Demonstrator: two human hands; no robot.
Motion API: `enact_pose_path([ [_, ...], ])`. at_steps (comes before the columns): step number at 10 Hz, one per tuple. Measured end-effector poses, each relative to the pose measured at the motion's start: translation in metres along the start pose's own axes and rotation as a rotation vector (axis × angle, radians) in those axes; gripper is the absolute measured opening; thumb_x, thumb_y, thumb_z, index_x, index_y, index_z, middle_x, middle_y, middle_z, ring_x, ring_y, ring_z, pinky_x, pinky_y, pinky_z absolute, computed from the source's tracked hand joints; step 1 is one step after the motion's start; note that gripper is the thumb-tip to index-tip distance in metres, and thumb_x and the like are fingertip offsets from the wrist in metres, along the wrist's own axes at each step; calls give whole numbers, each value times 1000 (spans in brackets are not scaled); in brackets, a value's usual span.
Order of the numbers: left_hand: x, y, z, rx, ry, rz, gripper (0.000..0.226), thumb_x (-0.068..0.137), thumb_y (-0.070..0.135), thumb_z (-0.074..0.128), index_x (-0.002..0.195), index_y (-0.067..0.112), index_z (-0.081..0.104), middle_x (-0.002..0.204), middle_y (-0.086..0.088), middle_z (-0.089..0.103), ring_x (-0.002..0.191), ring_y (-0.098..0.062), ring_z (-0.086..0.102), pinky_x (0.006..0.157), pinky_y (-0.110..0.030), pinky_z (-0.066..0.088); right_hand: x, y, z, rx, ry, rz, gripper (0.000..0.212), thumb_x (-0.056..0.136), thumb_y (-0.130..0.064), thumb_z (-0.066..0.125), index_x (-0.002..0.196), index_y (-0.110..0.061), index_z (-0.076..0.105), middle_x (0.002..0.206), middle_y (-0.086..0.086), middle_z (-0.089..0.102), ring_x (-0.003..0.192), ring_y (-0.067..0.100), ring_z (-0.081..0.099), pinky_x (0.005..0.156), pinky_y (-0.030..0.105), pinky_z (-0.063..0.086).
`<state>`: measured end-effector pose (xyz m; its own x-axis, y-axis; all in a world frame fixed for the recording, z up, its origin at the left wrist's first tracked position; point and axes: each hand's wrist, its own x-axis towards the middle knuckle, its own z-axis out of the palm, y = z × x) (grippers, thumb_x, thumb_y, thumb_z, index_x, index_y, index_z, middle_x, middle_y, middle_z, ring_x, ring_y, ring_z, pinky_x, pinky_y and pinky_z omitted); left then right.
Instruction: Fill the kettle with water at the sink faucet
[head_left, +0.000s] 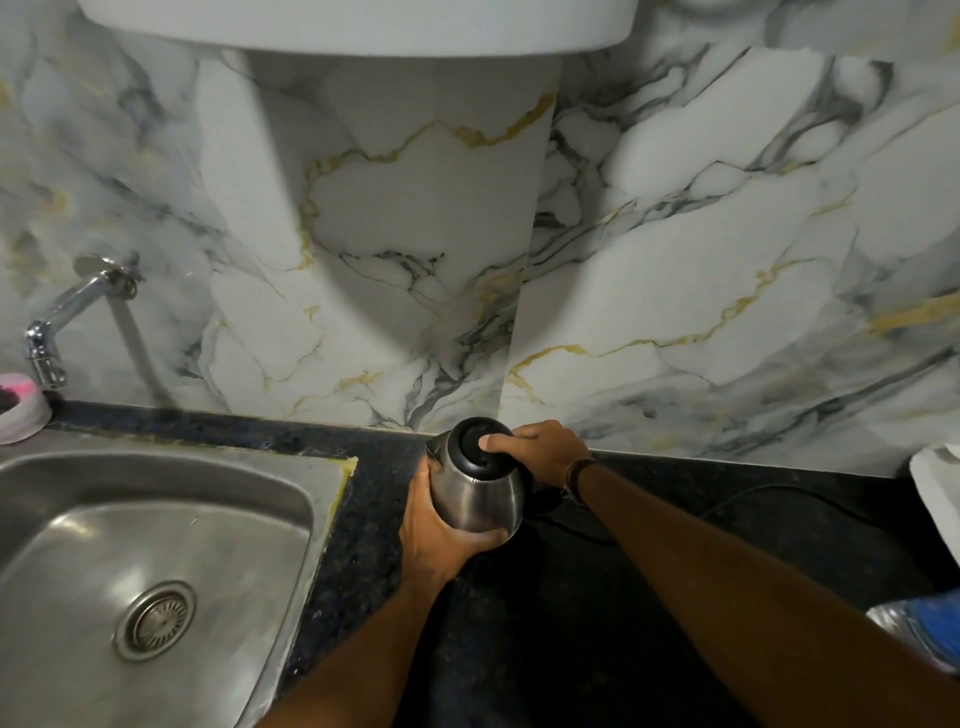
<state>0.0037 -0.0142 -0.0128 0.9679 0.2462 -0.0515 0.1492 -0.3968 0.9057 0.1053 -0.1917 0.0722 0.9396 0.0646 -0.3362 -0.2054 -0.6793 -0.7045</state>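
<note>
steel kettle (475, 488) in both hands

**Open Lane to the Basin, Clutter at the Edges**

Blocking the counter (675, 519) centre: kettle (475, 480), gripped between left hand (441, 535) and right hand (545, 452). Lying open toward 9 o'clock: bare counter strip, then the sink (156, 519) basin, holding nothing but its drain (156, 621). Jutting out over the basin's far corner at 10 o'clock: faucet (49, 338), with a pink-topped container (18, 410) crowding just beneath. Trailing across the counter at 3 o'clock: black cord (753, 493). Hemming in the right edge: white object (935, 493) and blue-capped plastic item (919, 629). Closing off 12 o'clock: marble wall (415, 234).
</note>
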Motion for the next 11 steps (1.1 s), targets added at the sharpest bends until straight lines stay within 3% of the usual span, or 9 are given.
enact_pose_path([
  [1, 2, 0, 0, 2, -6, -16, 159, 34, 55, 106, 167, 41, 21, 159, 18, 46, 144, -16, 49, 113, -36, 45, -1, -4, 0, -4, 10, -15, 83, 53, -89, 72, 73, -8, 76, 90, 17, 83, 85, 32, 80, 76, 37, 55],
  [2, 4, 4, -2, -1, -13, -37, 161, 33, 56, 106, 167, 39, 19, 160, 16, 45, 146, -18, 48, 116, -41, 47, -2, -13, -3, -25, 16, 3, 80, 52, -89, 71, 69, -11, 76, 86, 12, 85, 89, 31, 81, 76, 39, 59],
  [3, 5, 9, -1, -5, -41, -53, 163, 32, 55, 105, 168, 38, 17, 165, 9, 44, 148, -19, 47, 117, -42, 46, -6, -18, -7, -31, -3, 27, 68, 52, -88, 71, 55, -20, 70, 70, 0, 76, 76, 25, 73, 71, 35, 54],
  [5, 3, 6, -1, -33, -103, -43, 162, 32, 50, 106, 169, 35, 20, 165, 9, 44, 151, -19, 45, 122, -49, 46, -20, -10, -7, 15, 3, 39, 90, 54, -87, 70, 91, -6, 86, 99, 15, 87, 101, 36, 81, 97, 51, 64],
  [6, 1, 0, -1, -47, -101, -32, 162, 34, 49, 106, 169, 35, 17, 162, 14, 40, 151, -16, 41, 119, -35, 39, -21, -2, 0, 41, 36, 15, 71, 73, -75, 83, 90, -6, 86, 95, 15, 87, 100, 35, 82, 91, 46, 66],
  [7, 1, -4, 1, -42, -107, -25, 160, 38, 45, 108, 169, 33, 17, 162, 15, 38, 151, -14, 39, 119, -36, 41, -23, -1, 0, 38, 61, 5, 64, 77, -71, 84, 88, -8, 86, 91, 14, 87, 96, 35, 82, 91, 48, 67],
  [8, 2, -5, 1, -39, -106, -30, 161, 40, 45, 108, 171, 30, 16, 169, 5, 38, 155, -18, 39, 124, -44, 42, -28, -4, -1, 32, 52, 2, 82, 60, -84, 74, 91, -9, 86, 91, 12, 88, 94, 33, 83, 93, 51, 67],
  [10, -2, -5, 0, -52, -122, -8, 163, 37, 46, 107, 171, 34, 15, 169, 8, 36, 154, -16, 37, 125, -49, 42, -28, -4, -1, -18, 31, 10, 74, 62, -87, 71, 90, -21, 87, 87, -1, 87, 90, 23, 81, 98, 54, 66],
  [11, -6, -1, -6, -51, -153, -16, 179, 32, 50, 109, 172, 36, -2, 176, 5, 22, 161, -18, 25, 128, -41, 31, -40, -12, 0, -65, 58, 19, 89, 64, -97, 59, 122, -33, 84, 128, -1, 85, 121, 27, 75, 115, 56, 56],
])
